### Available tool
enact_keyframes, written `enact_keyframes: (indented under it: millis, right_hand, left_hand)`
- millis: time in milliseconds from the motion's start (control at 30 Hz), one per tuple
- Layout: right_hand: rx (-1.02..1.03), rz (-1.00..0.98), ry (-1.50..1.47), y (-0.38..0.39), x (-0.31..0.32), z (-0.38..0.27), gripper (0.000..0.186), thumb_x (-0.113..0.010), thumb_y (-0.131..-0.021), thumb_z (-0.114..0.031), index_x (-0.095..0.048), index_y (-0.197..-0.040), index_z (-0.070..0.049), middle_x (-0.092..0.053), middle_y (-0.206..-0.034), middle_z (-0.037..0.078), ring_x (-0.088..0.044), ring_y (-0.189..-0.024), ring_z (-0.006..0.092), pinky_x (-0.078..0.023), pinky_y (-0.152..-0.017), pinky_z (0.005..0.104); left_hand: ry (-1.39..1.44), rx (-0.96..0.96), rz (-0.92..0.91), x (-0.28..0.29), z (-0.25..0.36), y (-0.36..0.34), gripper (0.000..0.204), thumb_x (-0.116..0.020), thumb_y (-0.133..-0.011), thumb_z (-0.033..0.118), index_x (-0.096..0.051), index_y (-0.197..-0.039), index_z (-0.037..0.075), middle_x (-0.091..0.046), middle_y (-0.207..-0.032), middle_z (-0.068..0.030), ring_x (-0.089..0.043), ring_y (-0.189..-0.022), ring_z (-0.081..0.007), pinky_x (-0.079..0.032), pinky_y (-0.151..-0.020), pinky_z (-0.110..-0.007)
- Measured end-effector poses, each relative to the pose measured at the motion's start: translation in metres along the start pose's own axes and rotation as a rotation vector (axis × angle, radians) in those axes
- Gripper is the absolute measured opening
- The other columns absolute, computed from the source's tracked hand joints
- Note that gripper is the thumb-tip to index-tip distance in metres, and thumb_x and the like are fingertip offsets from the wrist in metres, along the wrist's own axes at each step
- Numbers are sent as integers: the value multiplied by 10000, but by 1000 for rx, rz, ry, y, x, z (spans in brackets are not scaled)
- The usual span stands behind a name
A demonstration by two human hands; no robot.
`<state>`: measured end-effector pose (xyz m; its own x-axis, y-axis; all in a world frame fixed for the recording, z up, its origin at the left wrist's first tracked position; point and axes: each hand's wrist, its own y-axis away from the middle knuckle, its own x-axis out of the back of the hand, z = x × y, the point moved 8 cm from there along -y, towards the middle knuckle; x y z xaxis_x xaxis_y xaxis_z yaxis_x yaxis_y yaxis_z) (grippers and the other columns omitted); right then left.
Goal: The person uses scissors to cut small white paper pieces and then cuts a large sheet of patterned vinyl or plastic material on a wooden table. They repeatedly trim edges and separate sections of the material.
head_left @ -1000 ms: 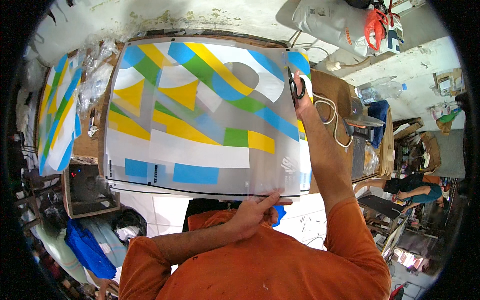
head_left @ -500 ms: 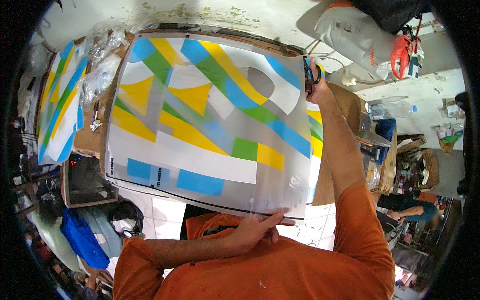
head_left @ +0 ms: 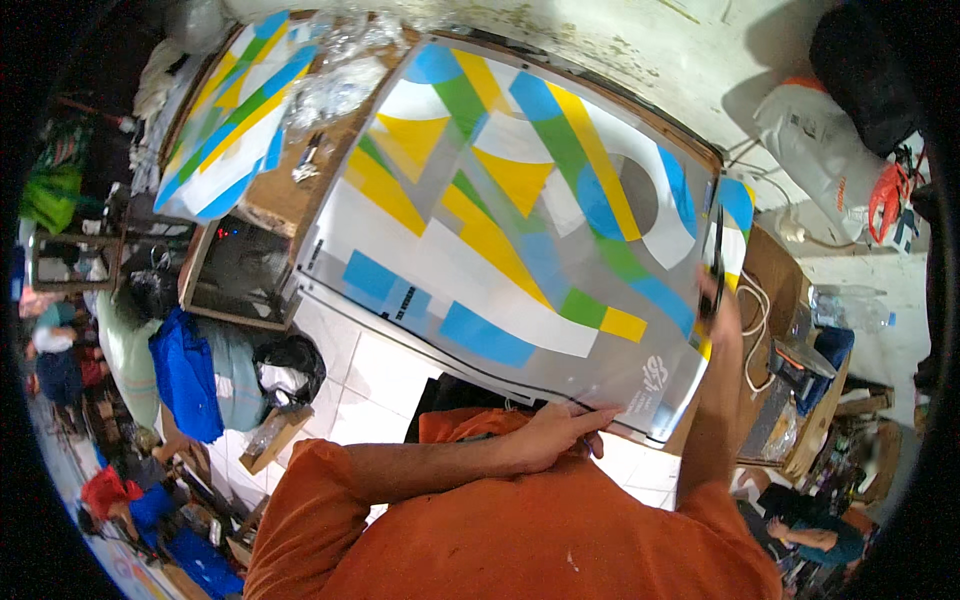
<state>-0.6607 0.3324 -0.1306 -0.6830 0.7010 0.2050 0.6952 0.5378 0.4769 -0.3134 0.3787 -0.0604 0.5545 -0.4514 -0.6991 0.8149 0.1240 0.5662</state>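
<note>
Large printed plastic sheet [head_left: 520, 230] spread flat over a wooden worktable [head_left: 275, 195], covered in blue, yellow, green and white shapes on a grey semi-clear ground, its near edge overhanging the table toward the body. Left hand [head_left: 555, 435] at that near edge, fingers extended and pinching the sheet's margin, thumb side on top. Right hand [head_left: 718, 300] far out at the sheet's right edge, clenched around dark-handled scissors [head_left: 716, 250], blades pointing away along the edge (whether the blades are parted cannot be told).

Likely light, thin and floppy rather than stiff: overhanging border curving slightly, surface glossy, so probably slippery under the fingers and prone to creasing or sliding off line. Best held at the plain margins, close to wherever the scissors work, with tension kept between the two hands; gripping mid-sheet would probably buckle it.

Second printed sheet [head_left: 235, 110] of the same pattern lying on the table at upper left, crumpled clear plastic [head_left: 335, 85] beside it. Dark box with small red lights [head_left: 240, 270] under the table edge. White tiled floor [head_left: 370, 370] below, blue bag [head_left: 185, 375] leaning to the left.
</note>
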Motion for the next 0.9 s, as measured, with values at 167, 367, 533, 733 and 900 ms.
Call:
enact_keyframes:
  millis: [167,367,533,733,900]
  right_hand:
    - [-248,-320,-500,170,-25,65,191,-721,-848,-87,-571,-958,-127,-645,-917,43,-660,-851,194,-545,-746,336]
    - [-167,-337,-726,198,-46,49,403,-614,-796,21,-621,-1195,-33,-686,-1107,82,-664,-1044,232,-537,-959,358]
    - [-76,-276,-726,210,-21,57,281,-670,-759,60,-598,-996,-71,-678,-988,75,-691,-936,220,-571,-878,350]
    - [22,-150,-399,226,-49,108,339,-730,-732,70,-584,-997,-82,-641,-968,86,-672,-889,228,-561,-765,349]
    - [148,-268,-679,229,-149,120,338,-686,-788,89,-543,-1043,-80,-605,-865,51,-678,-792,200,-592,-716,332]
  left_hand:
    - [16,5,0,11,-19,-10,340,-602,-1009,321,-680,-1186,41,-721,-1083,-92,-645,-776,-140,-506,-646,-258]
    - [485,-195,-1,69,-16,6,526,-462,-1036,457,-556,-1321,25,-636,-1289,-146,-627,-1101,-268,-489,-971,-424]
    - [649,-676,556,231,57,86,374,-568,-986,250,-552,-1296,41,-628,-1309,-128,-598,-1186,-299,-474,-1043,-444]
    - [37,-881,691,256,167,124,501,-606,-951,65,-463,-1431,56,-677,-1257,-104,-678,-1019,-212,-535,-744,-359]
    - [-89,-1022,697,276,232,185,520,-597,-938,36,-476,-1438,110,-666,-1285,-110,-676,-1001,-216,-510,-717,-354]
